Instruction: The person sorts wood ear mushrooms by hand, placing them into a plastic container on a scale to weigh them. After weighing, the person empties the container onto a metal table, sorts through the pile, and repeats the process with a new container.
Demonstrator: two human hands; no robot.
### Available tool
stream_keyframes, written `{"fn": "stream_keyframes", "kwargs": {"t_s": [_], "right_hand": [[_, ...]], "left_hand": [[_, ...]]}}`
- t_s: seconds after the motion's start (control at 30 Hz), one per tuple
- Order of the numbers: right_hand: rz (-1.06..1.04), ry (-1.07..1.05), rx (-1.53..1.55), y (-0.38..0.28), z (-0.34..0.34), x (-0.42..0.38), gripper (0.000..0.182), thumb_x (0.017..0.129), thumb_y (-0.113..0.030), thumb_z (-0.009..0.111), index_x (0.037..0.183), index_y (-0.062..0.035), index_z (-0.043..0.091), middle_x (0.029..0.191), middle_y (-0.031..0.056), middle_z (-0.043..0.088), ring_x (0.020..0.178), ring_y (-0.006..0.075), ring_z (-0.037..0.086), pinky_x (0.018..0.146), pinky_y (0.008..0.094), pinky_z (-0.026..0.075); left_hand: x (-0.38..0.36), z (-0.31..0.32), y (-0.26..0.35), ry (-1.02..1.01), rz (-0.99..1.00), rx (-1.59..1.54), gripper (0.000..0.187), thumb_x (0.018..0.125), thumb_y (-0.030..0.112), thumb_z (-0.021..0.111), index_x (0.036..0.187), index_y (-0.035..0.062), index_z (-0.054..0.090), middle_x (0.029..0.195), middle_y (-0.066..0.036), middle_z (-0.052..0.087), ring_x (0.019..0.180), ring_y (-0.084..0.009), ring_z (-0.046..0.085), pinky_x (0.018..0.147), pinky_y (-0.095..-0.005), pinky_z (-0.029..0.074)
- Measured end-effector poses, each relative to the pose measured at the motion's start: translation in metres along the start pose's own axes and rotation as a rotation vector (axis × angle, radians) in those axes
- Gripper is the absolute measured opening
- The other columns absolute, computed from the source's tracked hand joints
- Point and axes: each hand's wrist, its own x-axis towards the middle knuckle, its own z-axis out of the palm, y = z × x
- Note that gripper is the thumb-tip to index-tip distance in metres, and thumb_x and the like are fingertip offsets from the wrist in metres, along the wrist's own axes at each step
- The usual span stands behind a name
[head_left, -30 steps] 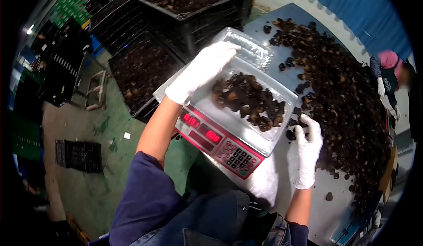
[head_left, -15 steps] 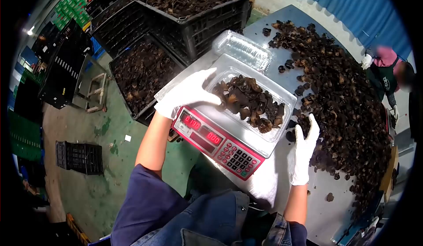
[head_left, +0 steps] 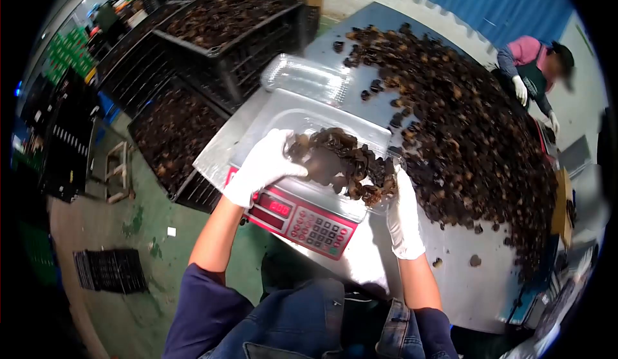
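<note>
A clear plastic tray holding dark wood-ear mushrooms (head_left: 347, 161) is between my two white-gloved hands, over the metal pan (head_left: 254, 127) of a red and silver scale (head_left: 296, 220). My left hand (head_left: 267, 166) is closed on the tray's left end, its thumb at the near side. At the right end, my right hand (head_left: 404, 211) has its fingers closed on the tray's rim. The tray looks slightly raised from the pan. Behind the scale lies a stack of clear plastic trays (head_left: 306, 82).
A large heap of mushrooms (head_left: 463, 127) covers much of the metal table (head_left: 450, 275). Black crates of mushrooms (head_left: 219, 44) stand at the back left. A co-worker (head_left: 531, 69) in white gloves is beyond the heap. A black crate (head_left: 112, 270) sits on the green floor.
My right hand has moved left from beside the scale onto the tray's right end. My left hand has closed on the left end. The whole view has shifted.
</note>
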Motion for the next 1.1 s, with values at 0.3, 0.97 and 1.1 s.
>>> {"fn": "stream_keyframes", "kwargs": {"t_s": [0.3, 0.97, 1.1], "right_hand": [[-0.105, 0.359, -0.022, -0.041, -0.154, -0.111, 0.033, 0.096, -0.011, 0.056, 0.128, -0.0040, 0.054, 0.106, 0.0120, 0.063, 0.085, 0.0189, 0.062, 0.070, 0.0330, 0.055], [-0.458, 0.941, -0.009, -0.038, -0.567, -0.454, 0.048, 0.100, -0.039, 0.052, 0.139, -0.0119, 0.052, 0.137, 0.0101, 0.057, 0.120, 0.0287, 0.056, 0.099, 0.0441, 0.048], [-0.454, 1.011, 0.033, -0.031, -0.585, -0.451, 0.054, 0.099, -0.047, 0.050, 0.142, -0.0133, 0.050, 0.136, 0.0104, 0.056, 0.120, 0.0287, 0.055, 0.097, 0.0427, 0.047]], "left_hand": [[-0.047, 0.117, 0.136, -0.211, 0.266, 0.048, 0.081, 0.064, 0.007, 0.083, 0.136, 0.0011, 0.047, 0.110, -0.016, 0.055, 0.097, -0.0291, 0.060, 0.086, -0.0359, 0.050], [-0.182, 0.489, 0.331, -1.065, 0.633, -0.211, 0.083, 0.080, 0.025, 0.073, 0.143, -0.0107, 0.033, 0.145, -0.034, 0.032, 0.131, -0.0480, 0.041, 0.111, -0.0463, 0.037], [-0.083, 0.408, 0.295, -0.580, 1.076, 0.130, 0.069, 0.087, 0.026, 0.066, 0.142, -0.0062, 0.040, 0.148, -0.027, 0.035, 0.136, -0.0397, 0.039, 0.112, -0.0466, 0.036]]}}
